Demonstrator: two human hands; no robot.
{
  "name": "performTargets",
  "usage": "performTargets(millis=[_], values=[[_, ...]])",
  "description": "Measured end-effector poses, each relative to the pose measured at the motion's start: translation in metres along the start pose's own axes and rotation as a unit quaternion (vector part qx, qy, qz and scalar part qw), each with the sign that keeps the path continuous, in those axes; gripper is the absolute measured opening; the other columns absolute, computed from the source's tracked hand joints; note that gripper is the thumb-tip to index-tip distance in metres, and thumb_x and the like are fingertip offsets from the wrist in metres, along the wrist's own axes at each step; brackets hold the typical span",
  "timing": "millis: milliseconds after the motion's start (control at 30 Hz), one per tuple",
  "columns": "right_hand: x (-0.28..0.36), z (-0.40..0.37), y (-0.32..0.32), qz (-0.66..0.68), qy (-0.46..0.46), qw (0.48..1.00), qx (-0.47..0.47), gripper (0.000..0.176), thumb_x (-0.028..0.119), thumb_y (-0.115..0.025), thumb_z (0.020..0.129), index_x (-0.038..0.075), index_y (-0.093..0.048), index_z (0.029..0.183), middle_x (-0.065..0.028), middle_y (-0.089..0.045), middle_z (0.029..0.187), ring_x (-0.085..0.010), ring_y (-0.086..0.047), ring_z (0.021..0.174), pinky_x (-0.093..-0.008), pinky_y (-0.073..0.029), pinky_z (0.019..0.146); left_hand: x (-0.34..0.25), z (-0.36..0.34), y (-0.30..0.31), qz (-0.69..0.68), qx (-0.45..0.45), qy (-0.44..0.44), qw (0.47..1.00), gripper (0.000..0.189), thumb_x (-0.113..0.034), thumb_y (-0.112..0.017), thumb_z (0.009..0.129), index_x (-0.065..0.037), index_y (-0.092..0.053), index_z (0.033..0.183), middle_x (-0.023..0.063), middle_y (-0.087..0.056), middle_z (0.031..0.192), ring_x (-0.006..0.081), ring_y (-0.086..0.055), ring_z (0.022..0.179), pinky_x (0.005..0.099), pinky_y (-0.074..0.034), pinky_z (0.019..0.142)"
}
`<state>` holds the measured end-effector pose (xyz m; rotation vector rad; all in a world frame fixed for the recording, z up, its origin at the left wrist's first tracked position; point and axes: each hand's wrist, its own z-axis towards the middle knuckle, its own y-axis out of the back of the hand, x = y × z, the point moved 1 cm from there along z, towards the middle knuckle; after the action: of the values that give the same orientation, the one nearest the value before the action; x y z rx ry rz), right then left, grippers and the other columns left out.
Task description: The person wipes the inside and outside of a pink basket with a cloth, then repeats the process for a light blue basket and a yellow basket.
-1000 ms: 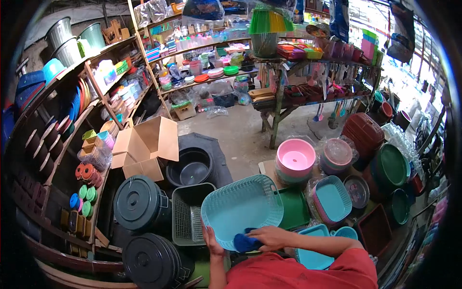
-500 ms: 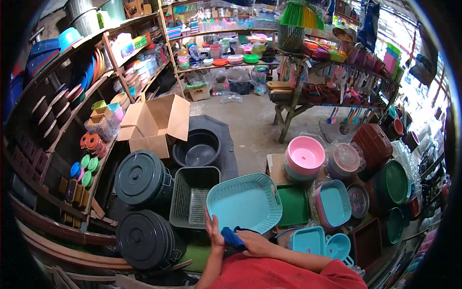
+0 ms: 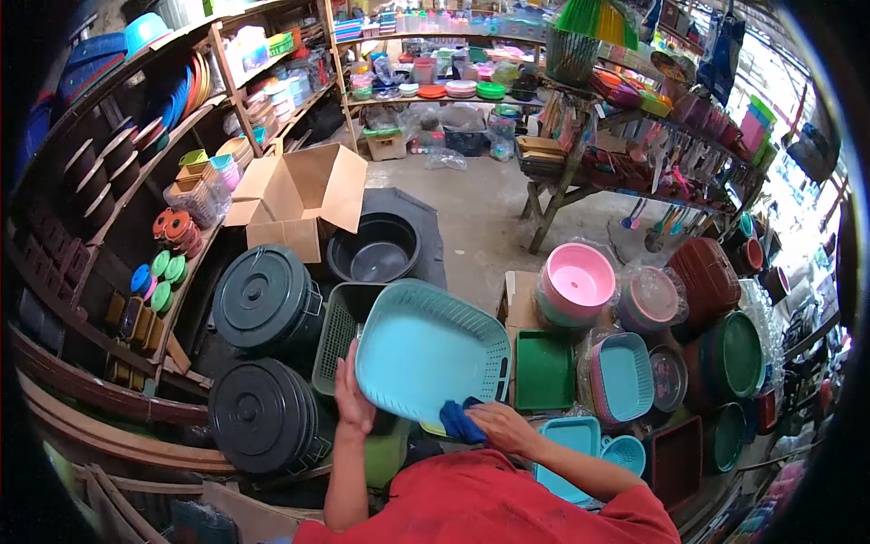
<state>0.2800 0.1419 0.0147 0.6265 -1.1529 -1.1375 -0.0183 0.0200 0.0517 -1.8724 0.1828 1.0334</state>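
Observation:
A turquoise plastic basket point(image 3: 430, 349) is tilted in front of the red shirt, its inside facing the camera. Against its lower left rim rests my left hand point(image 3: 353, 394), the fingers stretched upward and the palm supporting the side. My right hand point(image 3: 498, 426) is closed on a dark blue cloth point(image 3: 462, 421), which touches the basket's lower right edge. Behind the basket, a dark green crate point(image 3: 340, 331) is partly hidden.
An open cardboard box point(image 3: 299, 190) and a black basin point(image 3: 373, 247) are ahead. Lidded dark bins point(image 3: 263, 297) stand at left. On the right are a pink basin point(image 3: 580, 274), a green tray point(image 3: 545, 370) and a turquoise basket stack point(image 3: 625, 376). Shelves line the left.
The turquoise basket has shifted left and up and turned, with my left hand moving left along with it. My right hand has carried the cloth slightly right and up, to the basket's lower right edge.

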Motion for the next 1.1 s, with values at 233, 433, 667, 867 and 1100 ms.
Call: performTargets(millis=[233, 433, 667, 867, 1100], values=[[0.037, 0.075, -0.013, 0.16, -0.1, 0.979, -0.075, 0.032, 0.005, -0.071, 0.076, 0.002, -0.059, 0.105, -0.0189, -0.066, 0.101, -0.0423, -0.066, 0.095, -0.0498, -0.054, 0.079, 0.133, -0.041, -0.011, 0.086, -0.024, -0.014, 0.996, 0.077, -0.042, -0.064, 0.101, -0.01, -0.026, 0.16, 0.0089, -0.053, 0.141, 0.0235, -0.06, 0.121, 0.0365, -0.052, 0.103], [0.048, 0.072, -0.022, 0.19, -0.026, 0.98, -0.057, 0.043, 0.024, -0.077, 0.086, 0.001, -0.062, 0.119, -0.018, -0.069, 0.112, -0.0398, -0.07, 0.097, -0.0478, -0.057, 0.085, 0.131, -0.027, 0.033, -0.022, -0.086, 0.095, 0.992, 0.039, -0.053, -0.058, 0.104, -0.015, -0.061, 0.105, 0.0004, -0.063, 0.093, 0.0148, -0.065, 0.081, 0.0354, -0.056, 0.077], [0.038, 0.073, 0.006, 0.177, -0.001, 0.984, -0.011, 0.048, 0.037, -0.073, 0.097, 0.0, -0.064, 0.126, -0.0196, -0.07, 0.123, -0.0372, -0.07, 0.105, -0.0466, -0.057, 0.091, 0.052, -0.042, -0.016, 0.03, -0.072, 0.097, 0.992, 0.052, -0.06, -0.049, 0.106, -0.01, -0.062, 0.118, 0.0033, -0.07, 0.094, 0.0187, -0.071, 0.083, 0.035, -0.059, 0.076], [0.011, 0.048, 0.007, 0.1, 0.015, 0.994, 0.048, 0.058, 0.037, -0.077, 0.092, 0.0, -0.06, 0.133, -0.0219, -0.065, 0.135, -0.0408, -0.063, 0.123, -0.0477, -0.05, 0.107, 0.029, -0.034, 0.002, 0.014, -0.015, 0.042, 0.999, 0.075, -0.058, -0.046, 0.108, -0.003, -0.04, 0.159, 0.014, -0.055, 0.152, 0.0283, -0.055, 0.137, 0.0423, -0.043, 0.116], [-0.014, 0.056, 0.057, 0.227, -0.095, 0.947, 0.204, 0.058, 0.018, -0.074, 0.082, -0.003, -0.059, 0.134, -0.0247, -0.065, 0.127, -0.0418, -0.062, 0.121, -0.0465, -0.049, 0.106, 0.047, -0.024, 0.038, 0.124, -0.003, 0.104, 0.987, 0.075, -0.056, -0.045, 0.11, 0.002, -0.039, 0.159, 0.0156, -0.053, 0.153, 0.0236, -0.052, 0.139, 0.038, -0.038, 0.118]])
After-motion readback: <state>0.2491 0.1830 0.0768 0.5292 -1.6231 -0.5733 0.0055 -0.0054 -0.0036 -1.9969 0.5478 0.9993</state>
